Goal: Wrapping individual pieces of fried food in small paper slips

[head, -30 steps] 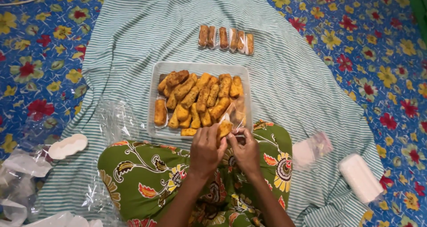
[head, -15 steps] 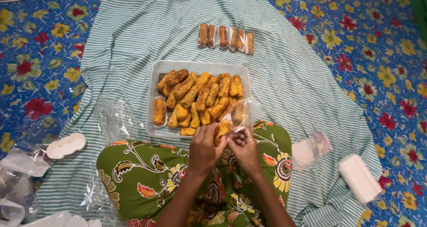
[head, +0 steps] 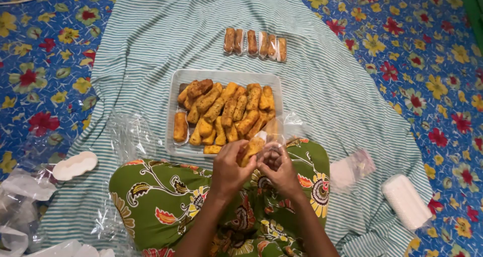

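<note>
Fingers of the left hand (head: 232, 165) pinch a fried roll (head: 251, 149), feeding it into the clear sleeve (head: 275, 132) the right hand (head: 279, 167) grips open. Just beyond them waits the tray (head: 177, 145) of rolls, kept within reach.

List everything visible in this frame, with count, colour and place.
fried rolls: a pile, golden brown, in the tray
tray: one, clear, on the striped cloth
wrapped rolls: a row of about five, brown, beyond the tray
striped cloth: one, teal and white, over the floral mat
floral mat: one, blue
plastic bags: a small stack, clear, at right
white packet: one, far right
roll in a bag: one, held
left hand: on the roll
right hand: on the bag
</note>
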